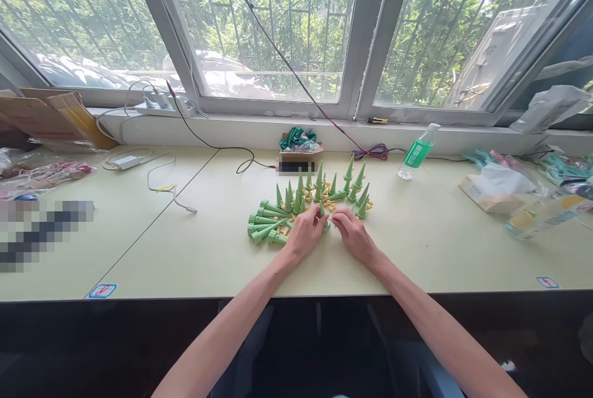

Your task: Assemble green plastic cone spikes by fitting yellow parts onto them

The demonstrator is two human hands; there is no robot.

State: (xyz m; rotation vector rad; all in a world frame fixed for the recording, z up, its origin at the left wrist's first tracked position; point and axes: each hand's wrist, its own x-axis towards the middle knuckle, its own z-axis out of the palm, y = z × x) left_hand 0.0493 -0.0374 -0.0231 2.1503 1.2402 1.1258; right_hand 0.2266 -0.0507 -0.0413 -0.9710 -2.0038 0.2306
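Pale yellow-green laminate is covering the worktop [194,249], and over its near edge two bare forearms are reaching forward and angling inward, so that the hands are meeting just short of the middle of the surface. The left hand [306,232] is lying palm down with its fingers curled, and its fingertips are pinching shut on the lower part of a small green cone [324,214]. The right hand [356,236] is coming in from the other side with its fingers bunched together, their tips pointing at that same cone. Whether they are gripping it or only resting beside it I cannot tell. The cone is sitting between the two hands, a little nearer the left, with its long axis running upright and slightly away from the person, its tip pointing toward the window. Just left of the left hand, a bundle of lying cones [265,225] is resting on its side, tips pointing right toward the hands. Beyond the knuckles, standing cones [334,186] are rising in a loose cluster, tips up, with small yellow pieces [330,205] scattered among their bases. Farther back, a small cardboard box [300,157] is sitting against the sill, and a green-labelled bottle [417,152] is leaning well to the right. The window [278,27] is letting in bright light through leaves.
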